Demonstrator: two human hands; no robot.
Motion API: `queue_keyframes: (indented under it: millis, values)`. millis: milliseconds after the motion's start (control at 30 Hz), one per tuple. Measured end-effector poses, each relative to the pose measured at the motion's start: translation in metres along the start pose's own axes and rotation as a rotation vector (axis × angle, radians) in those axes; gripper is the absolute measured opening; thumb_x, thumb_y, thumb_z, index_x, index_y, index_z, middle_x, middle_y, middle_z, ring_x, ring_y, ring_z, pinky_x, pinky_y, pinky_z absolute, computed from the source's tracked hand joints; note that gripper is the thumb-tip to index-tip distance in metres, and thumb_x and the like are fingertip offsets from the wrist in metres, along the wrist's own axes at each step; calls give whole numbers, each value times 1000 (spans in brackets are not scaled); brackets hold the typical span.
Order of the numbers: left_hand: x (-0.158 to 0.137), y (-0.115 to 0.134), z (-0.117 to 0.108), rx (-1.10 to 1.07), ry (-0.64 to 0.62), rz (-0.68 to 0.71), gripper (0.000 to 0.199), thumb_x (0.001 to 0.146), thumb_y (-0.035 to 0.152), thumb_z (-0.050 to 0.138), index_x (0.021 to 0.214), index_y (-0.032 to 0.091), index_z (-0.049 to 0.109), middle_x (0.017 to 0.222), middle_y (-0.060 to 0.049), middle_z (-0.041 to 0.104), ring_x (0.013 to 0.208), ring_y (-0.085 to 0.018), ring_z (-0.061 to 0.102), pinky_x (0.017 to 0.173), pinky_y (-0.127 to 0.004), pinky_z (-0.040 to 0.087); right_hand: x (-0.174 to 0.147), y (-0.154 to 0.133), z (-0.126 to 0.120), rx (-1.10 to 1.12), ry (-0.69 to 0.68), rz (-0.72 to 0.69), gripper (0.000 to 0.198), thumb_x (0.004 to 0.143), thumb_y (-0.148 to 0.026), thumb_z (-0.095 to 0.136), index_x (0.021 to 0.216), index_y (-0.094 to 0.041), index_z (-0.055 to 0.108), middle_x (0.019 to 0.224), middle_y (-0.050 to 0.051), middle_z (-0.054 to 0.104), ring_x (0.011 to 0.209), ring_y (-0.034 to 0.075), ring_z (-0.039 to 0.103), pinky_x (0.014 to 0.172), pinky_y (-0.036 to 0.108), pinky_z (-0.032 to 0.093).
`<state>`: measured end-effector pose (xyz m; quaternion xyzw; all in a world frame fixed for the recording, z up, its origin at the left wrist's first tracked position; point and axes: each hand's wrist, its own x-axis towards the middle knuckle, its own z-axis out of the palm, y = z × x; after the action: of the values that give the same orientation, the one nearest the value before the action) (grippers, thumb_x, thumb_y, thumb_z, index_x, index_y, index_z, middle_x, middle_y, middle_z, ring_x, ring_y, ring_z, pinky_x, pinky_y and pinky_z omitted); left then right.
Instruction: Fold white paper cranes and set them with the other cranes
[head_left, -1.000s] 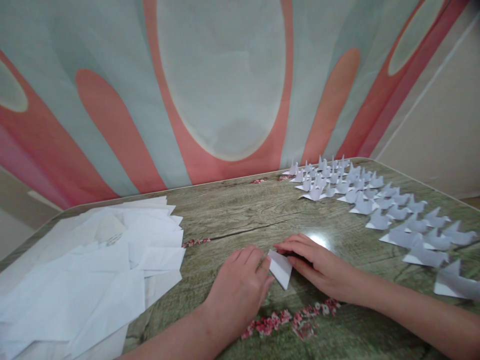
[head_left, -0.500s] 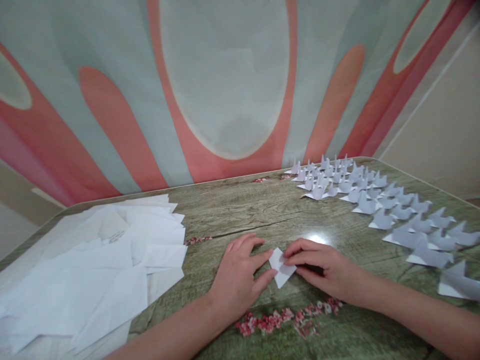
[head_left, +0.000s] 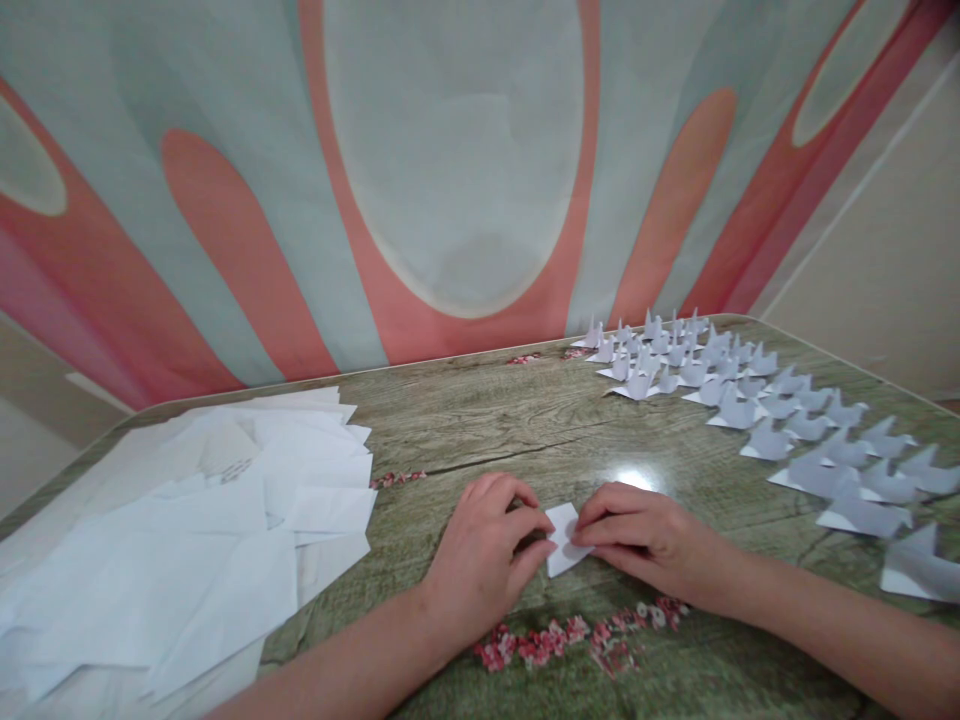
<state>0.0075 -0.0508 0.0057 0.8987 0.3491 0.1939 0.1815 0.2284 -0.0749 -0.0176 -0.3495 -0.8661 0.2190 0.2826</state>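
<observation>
A small folded piece of white paper [head_left: 561, 530] lies between my hands, low over the wood-patterned table [head_left: 465, 420]. My left hand [head_left: 491, 540] pinches its left edge between thumb and fingertips. From the other side, my right hand [head_left: 637, 530] grips the right edge, its fingers covering that part of the paper. Several white folded paper birds [head_left: 739, 405] stand in rows to the right of my right hand. A wide pile of loose white paper sheets [head_left: 187, 540] spreads out on the left, beyond my left forearm.
Behind the table's far edge hangs a grey-green and coral patterned backdrop [head_left: 457, 200]. Pink printed flowers [head_left: 540, 642] decorate the tabletop close to me. The paper birds reach from the back edge down to the right side.
The small paper has turned slightly between my fingers, from a diamond position to a more upright one. My left fingers have closed in on its left edge.
</observation>
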Motion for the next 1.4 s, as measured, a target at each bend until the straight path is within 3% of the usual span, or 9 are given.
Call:
queue_keyframes:
  millis: [300, 767, 933, 1100, 1400]
  values:
    - [3, -7, 1, 17, 1, -9, 15, 80, 24, 61, 94, 26, 67, 103, -3, 56, 104, -20, 47, 90, -38, 38, 6, 2, -6, 108, -85, 82, 17, 87, -25, 54, 98, -23, 66, 95, 4, 62, 90, 14, 57, 79, 29, 46]
    - [1, -12, -7, -58, -117, -97, 29, 74, 28, 67, 102, 31, 63, 127, -3, 45, 123, -23, 33, 101, -46, 27, 13, -4, -1, 193, -10, 287, 13, 86, -25, 54, 81, -19, 65, 89, 2, 57, 84, 13, 55, 74, 27, 45]
    - [1, -9, -10, -74, -135, -116, 24, 75, 28, 66, 99, 33, 65, 127, -2, 44, 123, -23, 33, 102, -45, 26, 14, -5, 3, 188, 18, 330, 12, 85, -22, 54, 77, -18, 61, 87, 2, 55, 83, 13, 54, 74, 27, 44]
    - [1, -6, -8, -77, -125, -135, 18, 85, 36, 52, 94, 33, 68, 124, -1, 47, 122, -22, 33, 102, -44, 25, 15, -5, 6, 156, 39, 346, 11, 84, -22, 55, 74, -18, 58, 85, 2, 55, 82, 14, 53, 72, 27, 42]
    - [0, -5, 4, -76, -49, -170, 19, 72, 41, 67, 90, 35, 68, 121, 0, 49, 121, -25, 35, 101, -47, 24, 16, -6, 7, 129, 55, 364, 10, 83, -20, 55, 73, -18, 57, 85, 2, 56, 81, 14, 53, 71, 27, 42]
